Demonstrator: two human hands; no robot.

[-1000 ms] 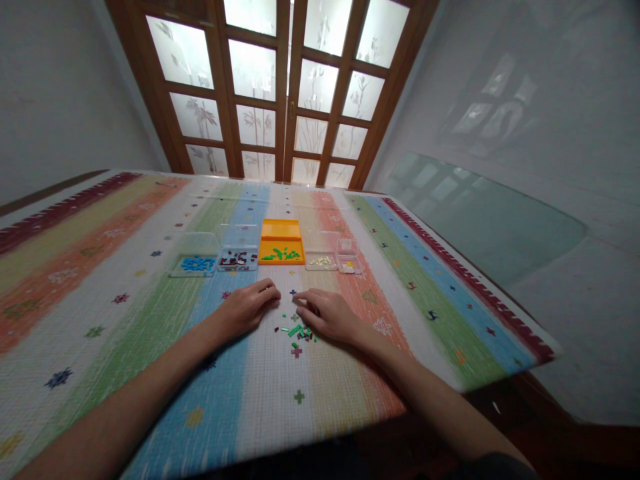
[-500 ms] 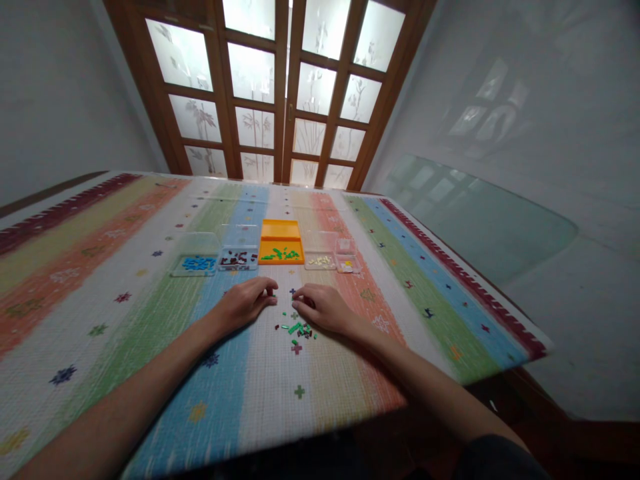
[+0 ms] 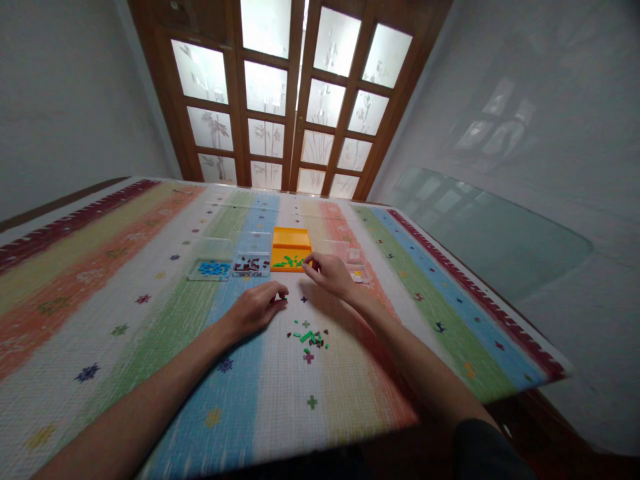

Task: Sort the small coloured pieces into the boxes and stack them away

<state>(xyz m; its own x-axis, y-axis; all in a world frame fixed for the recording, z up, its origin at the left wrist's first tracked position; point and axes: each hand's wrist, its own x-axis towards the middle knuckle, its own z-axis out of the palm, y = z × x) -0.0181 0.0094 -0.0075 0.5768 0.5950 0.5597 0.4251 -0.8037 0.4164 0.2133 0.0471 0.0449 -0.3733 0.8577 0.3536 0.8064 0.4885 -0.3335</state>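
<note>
Nearest the near edge of the tabletop (image 3: 283, 413), past a bare stretch of striped cloth, a loose scatter of green and dark pieces (image 3: 307, 337) is left lying, touched by neither hand.

Just beyond it, toward the left edge, the left hand (image 3: 257, 307) is rested on the cloth. Its thumb and forefinger are brought nearly together, and a small green piece (image 3: 284, 299) appears to be pinched at the tips, though its shape cannot be made out.

The clearest change is in the right hand (image 3: 327, 272) — half a second ago it was held opposite the left hand, beside the scatter, and it is now stretched to the front right corner of the orange case (image 3: 291, 237). Its fingers are curled toward the thumb; whether anything is gripped cannot be told. By judgement, attention has been shifted from the scatter to the case, while the left hand is kept waiting.

In the open case, bright green pieces (image 3: 287, 261) are spread. To its left, dark red pieces (image 3: 253, 265) and then blue pieces (image 3: 214, 268) are held in clear boxes; to its right, one clear box (image 3: 333, 249) is partly hidden by the right hand, with a smaller clear box (image 3: 355, 256) beside it, all well short of the far edge.
</note>
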